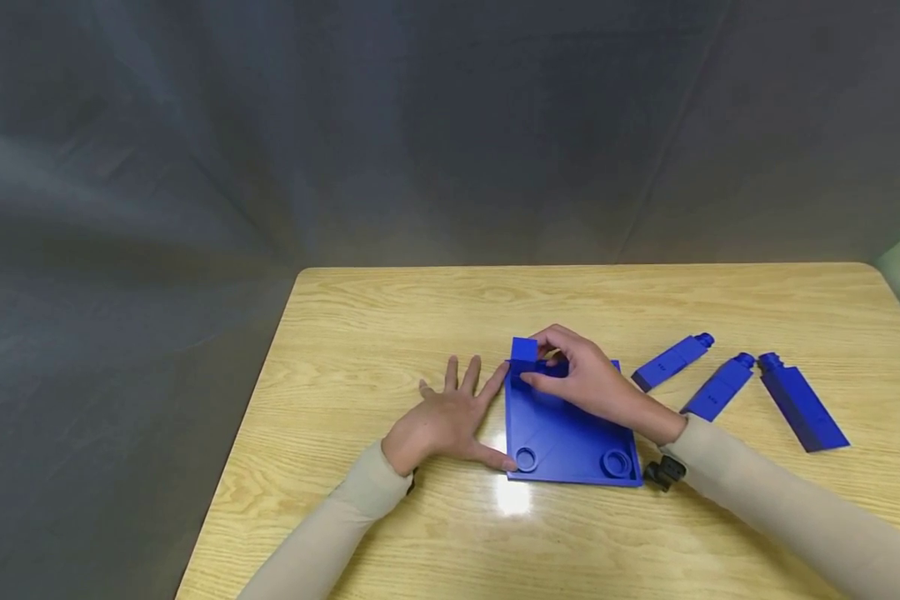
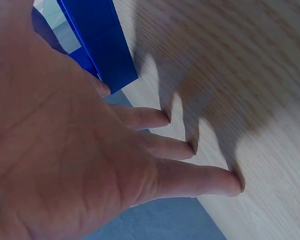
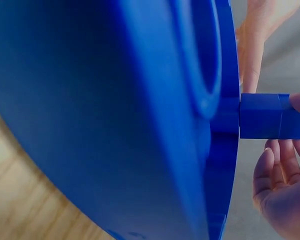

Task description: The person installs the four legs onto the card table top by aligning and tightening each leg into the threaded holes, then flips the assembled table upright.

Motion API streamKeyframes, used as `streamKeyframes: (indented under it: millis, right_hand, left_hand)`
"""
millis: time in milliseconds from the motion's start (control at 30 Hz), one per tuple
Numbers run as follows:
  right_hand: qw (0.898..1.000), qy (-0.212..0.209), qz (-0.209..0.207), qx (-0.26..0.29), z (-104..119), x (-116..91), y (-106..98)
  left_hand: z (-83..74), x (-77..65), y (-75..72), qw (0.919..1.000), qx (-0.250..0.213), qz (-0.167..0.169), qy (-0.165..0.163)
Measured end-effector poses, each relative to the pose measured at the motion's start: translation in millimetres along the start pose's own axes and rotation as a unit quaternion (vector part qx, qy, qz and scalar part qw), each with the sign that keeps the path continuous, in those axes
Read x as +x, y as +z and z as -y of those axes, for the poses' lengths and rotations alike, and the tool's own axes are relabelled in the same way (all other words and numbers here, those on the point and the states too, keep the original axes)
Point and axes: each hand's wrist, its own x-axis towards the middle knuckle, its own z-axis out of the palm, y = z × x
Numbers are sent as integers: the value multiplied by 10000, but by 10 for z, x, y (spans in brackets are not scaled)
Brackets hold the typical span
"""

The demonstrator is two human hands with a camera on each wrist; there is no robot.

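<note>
A blue square panel (image 1: 570,437) with a raised rim lies on the table, with ring-shaped sockets (image 1: 617,463) at its two near corners. At its far left corner stands an upright blue post (image 1: 524,350), square in section; its lower end is hidden. My right hand (image 1: 592,379) reaches across the panel and pinches this post between thumb and fingers. My left hand (image 1: 450,421) is spread beside the panel, its thumb and index finger touching the left edge. In the right wrist view, the post (image 3: 262,116) meets the panel (image 3: 90,125).
To the right lie three loose blue posts with threaded ends: one nearer the panel (image 1: 671,364), a middle one (image 1: 718,388) and a far right one (image 1: 802,404). The wooden table (image 1: 360,333) ends against a dark cloth (image 1: 457,150) behind and at the left.
</note>
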Motion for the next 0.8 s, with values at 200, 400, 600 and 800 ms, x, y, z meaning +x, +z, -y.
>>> streamKeyframes:
  millis: [200,400,600,800]
  right_hand:
    - [10000,9,53,-38,1,2,-2]
    - [10000,59,-15,-30,-2,5,6]
    - [9999,149,8,-24,-7,-4,27]
    - [9997,-81,-99,-185,-21,6,26]
  left_hand:
    - [-2,-8,2,10000,4,-7,34]
    - [0,-13,-4,10000,-5,-39,40]
    - [-2,-6,21,10000,14,-42,30]
    - [-7,4,26,9999,87,-55,-9]
